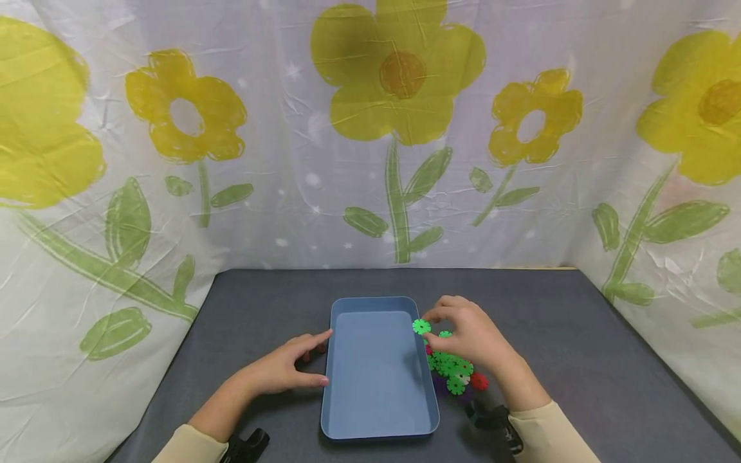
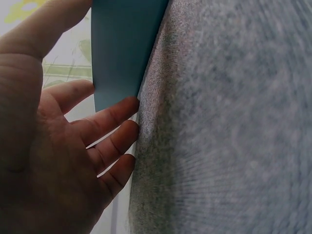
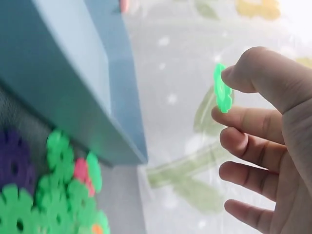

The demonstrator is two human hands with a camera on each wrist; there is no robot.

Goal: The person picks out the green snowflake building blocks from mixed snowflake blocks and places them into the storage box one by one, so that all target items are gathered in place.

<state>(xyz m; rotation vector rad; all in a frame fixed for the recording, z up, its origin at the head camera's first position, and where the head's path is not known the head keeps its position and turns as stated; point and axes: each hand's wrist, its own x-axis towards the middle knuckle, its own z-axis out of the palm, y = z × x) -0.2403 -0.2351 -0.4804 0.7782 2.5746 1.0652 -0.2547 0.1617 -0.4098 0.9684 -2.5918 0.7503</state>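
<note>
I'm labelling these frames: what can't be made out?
- Head view: count in the pile of mostly green, flower-shaped plastic discs, which overlap.
- Right wrist view: that pile's full spread, cut by left and bottom edges.
- Left wrist view: thumb tip of the bare left hand, cut by top edge; inside of the rectangular blue tray, hidden by its wall.

Disc pile (image 1: pixel 448 366) right of tray (image 1: pixel 373 379) on table (image 1: pixel 278 296)

The blue tray (image 1: pixel 376 373) at lower centre gives free room from above; its raised walls (image 3: pixel 53 87) and, at right, heaped discs (image 1: pixel 448 365) block low sideways passage.
</note>
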